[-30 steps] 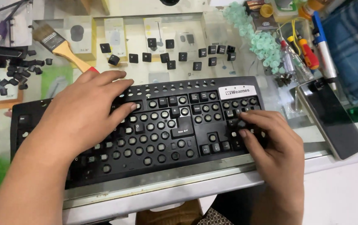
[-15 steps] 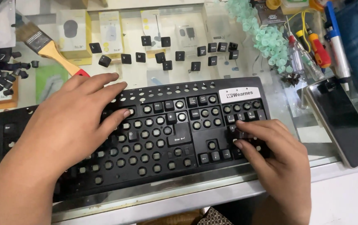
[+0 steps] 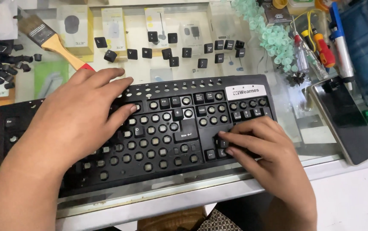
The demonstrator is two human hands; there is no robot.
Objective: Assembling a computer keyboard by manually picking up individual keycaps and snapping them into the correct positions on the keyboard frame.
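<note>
Both hands lie spread flat on the black plastic keyboard with most keycaps stripped [image 3: 166,128]: right hand [image 3: 269,158] has slid inward to the arrow keys, left hand [image 3: 74,122] stays pressing. Beyond, loose black keycaps [image 3: 173,51] wait on the glass desk [image 3: 286,115].

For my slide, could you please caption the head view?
Left hand steadies a black keyboard missing most keycaps while right hand presses its arrow keys.

Bright, even overhead light; soft shadows under both hands. Mild sheen on the glass bench [image 3: 291,128]. Focus sharp centrally, slight softness toward edges.
</note>
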